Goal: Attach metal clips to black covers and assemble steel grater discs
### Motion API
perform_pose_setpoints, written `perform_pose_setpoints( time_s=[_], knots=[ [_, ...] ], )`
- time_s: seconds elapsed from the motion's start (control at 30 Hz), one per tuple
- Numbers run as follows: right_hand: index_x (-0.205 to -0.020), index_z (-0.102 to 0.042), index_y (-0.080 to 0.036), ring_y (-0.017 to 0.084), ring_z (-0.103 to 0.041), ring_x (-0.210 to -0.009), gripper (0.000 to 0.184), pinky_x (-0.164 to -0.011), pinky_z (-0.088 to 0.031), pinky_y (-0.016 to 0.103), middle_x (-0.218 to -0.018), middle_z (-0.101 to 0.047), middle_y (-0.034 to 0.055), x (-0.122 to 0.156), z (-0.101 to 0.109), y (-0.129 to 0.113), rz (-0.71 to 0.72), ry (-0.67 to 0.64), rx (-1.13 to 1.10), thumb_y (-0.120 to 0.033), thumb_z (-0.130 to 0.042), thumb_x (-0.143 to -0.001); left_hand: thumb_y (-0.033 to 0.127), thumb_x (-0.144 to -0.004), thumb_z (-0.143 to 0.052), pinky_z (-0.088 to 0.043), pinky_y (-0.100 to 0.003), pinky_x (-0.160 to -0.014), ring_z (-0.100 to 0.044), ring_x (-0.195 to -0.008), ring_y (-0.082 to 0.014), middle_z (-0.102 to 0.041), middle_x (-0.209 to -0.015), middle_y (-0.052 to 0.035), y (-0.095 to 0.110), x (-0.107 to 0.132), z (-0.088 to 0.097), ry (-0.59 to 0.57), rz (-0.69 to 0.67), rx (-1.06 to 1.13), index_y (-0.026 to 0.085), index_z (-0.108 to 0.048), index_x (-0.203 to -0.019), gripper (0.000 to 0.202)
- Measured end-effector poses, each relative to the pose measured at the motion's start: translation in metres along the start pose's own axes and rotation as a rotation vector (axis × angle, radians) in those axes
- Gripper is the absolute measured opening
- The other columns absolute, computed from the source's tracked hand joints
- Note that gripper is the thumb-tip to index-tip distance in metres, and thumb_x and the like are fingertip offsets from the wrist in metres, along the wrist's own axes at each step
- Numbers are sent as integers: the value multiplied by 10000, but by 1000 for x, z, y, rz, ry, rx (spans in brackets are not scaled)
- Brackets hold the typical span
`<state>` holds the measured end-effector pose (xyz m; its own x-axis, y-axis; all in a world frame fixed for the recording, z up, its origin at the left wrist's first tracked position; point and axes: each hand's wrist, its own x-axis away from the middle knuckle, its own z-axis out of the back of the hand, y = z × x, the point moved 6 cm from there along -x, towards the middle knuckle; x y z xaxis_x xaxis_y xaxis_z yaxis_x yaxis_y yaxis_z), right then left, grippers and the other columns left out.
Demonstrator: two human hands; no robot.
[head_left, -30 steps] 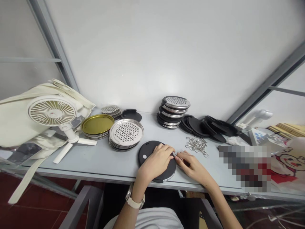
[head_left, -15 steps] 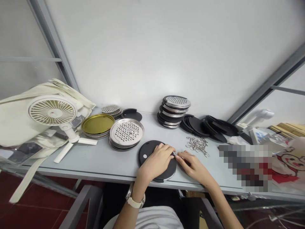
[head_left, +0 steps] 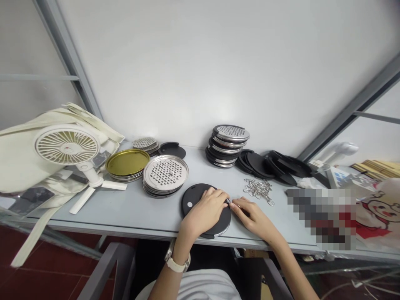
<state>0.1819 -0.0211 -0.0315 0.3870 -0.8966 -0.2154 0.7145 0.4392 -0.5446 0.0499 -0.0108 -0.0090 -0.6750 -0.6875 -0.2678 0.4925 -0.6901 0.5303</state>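
Observation:
A round black disc with a white dot and a metal rim at its lower edge lies near the front edge of the table. Over its top rests my left hand, fingers bent and pressed together, gripping it toward the right side. At the disc's right edge my right hand is closed in a pinch on a small metal piece, mostly covered by the fingertips. Behind my right hand is a loose pile of wire hooks or rings.
A stack of perforated metal grater discs and gold-coloured lids stand at left, beside a white fan. Black-rimmed graters are piled by the wall. Black discs lie right of them. A printed bag sits far right.
Both hands keep nearly the same place on the disc and the small metal piece. The whole view has shifted very slightly.

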Motion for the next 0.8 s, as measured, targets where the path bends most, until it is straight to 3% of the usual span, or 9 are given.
perform_pose_setpoints(
  time_s=[0.8],
  knots=[
    [-692, -464, -208, 174, -486, -664, 353, -667, -397, 308, -648, -527, 1, 1, 1, 1, -2, 1, 31, -340, -351, -998, 197, -975, -364, -388, -390, -974, -457, -1076, -213, -559, -1161, -53, -1, 0, 1, 3, 7, 15, 208, -506, -1140, 219]
  ],
)
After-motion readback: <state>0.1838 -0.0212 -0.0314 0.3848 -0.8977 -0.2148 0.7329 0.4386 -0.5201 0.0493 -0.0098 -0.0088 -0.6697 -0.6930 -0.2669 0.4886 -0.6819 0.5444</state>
